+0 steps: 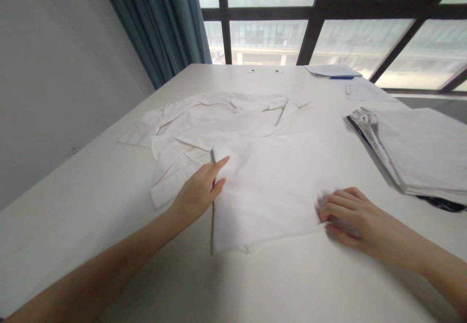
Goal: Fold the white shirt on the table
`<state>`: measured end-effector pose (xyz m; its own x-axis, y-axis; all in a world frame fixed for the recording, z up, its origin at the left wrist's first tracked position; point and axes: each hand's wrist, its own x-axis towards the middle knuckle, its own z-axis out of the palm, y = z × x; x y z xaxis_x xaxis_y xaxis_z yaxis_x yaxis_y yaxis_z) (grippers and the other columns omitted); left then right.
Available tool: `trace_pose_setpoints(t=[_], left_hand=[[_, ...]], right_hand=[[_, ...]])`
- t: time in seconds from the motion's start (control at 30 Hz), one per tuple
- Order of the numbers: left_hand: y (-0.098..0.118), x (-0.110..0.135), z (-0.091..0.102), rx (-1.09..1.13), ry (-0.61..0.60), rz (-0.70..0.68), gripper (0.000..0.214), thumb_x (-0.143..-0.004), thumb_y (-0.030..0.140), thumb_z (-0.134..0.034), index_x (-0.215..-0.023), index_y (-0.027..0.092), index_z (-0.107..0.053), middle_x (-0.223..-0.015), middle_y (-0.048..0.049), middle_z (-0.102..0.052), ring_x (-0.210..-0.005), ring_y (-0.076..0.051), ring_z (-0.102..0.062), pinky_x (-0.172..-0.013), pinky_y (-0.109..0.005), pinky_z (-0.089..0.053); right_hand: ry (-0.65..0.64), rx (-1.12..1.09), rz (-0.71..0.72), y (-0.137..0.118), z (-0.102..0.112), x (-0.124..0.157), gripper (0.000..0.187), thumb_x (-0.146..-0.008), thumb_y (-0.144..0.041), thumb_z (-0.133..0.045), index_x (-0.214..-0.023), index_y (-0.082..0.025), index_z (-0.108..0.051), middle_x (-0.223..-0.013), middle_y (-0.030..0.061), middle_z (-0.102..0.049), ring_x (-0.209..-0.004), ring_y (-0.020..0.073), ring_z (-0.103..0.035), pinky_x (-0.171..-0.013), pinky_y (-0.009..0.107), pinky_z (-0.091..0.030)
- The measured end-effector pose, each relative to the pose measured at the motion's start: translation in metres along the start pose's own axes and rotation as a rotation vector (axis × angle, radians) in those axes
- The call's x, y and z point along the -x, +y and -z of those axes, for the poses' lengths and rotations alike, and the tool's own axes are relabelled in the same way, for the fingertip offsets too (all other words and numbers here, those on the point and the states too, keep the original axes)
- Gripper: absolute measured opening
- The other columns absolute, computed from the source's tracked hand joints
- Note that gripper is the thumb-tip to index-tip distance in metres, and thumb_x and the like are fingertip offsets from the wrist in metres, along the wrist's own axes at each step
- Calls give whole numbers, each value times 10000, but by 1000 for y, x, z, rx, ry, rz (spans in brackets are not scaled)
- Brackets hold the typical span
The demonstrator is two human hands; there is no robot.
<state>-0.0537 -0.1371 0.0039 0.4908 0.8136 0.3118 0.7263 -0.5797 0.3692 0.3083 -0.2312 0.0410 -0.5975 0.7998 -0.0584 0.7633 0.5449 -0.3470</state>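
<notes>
A white shirt [272, 187] lies on the table in front of me, its near part folded into a roughly square flap. Its collar points to the far right, and a sleeve with a cuff [170, 189] sticks out at the left. My left hand [199, 187] rests at the flap's left edge, index finger stretched over the cloth and thumb apart; its other fingers are mostly hidden. At the flap's near right corner, my right hand [346, 216] pinches the hem between thumb and fingers, somewhat blurred.
A stack of folded white cloth [426, 148] with something dark beneath it lies at the right. Papers [333, 71] and a blue item [341, 77] are at the far right. Behind the white table [266, 289] are a blue curtain [160, 21] and dark-framed windows.
</notes>
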Motion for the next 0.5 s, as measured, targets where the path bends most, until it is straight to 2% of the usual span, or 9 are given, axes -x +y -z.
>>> trace_pose_setpoints(t=[0.13, 0.23, 0.5], left_hand=[[1, -1, 1, -151, -49, -28, 510, -963, 261, -422, -1459, 149, -386, -1075, -108, -680, -979, -252, -637, -901, -408, -510], [1, -1, 1, -203, -39, -70, 502, -964, 234, -424, -1454, 134, -383, -1016, -98, -701, -950, -241, -650, -935, -418, -500], [-1, -1, -4, -256, -26, -131, 406, -981, 211, -381, -1364, 119, -479, -1084, -115, -708, -972, -239, -651, -945, -422, -501]], right_hand=[[34, 12, 12, -1, -1, 0, 50, -892, -210, -534, -865, -241, -562, -839, -4, -620, -820, 182, -588, -860, 388, -355], [48, 31, 17, 0, -2, 1, 52, -900, -248, -548, -850, -239, -560, -822, -2, -616, -801, 186, -577, -843, 388, -358], [48, 12, 26, 0, -2, 1, 67, -858, -171, -547, -841, -236, -547, -794, -13, -602, -776, 172, -571, -837, 382, -355]])
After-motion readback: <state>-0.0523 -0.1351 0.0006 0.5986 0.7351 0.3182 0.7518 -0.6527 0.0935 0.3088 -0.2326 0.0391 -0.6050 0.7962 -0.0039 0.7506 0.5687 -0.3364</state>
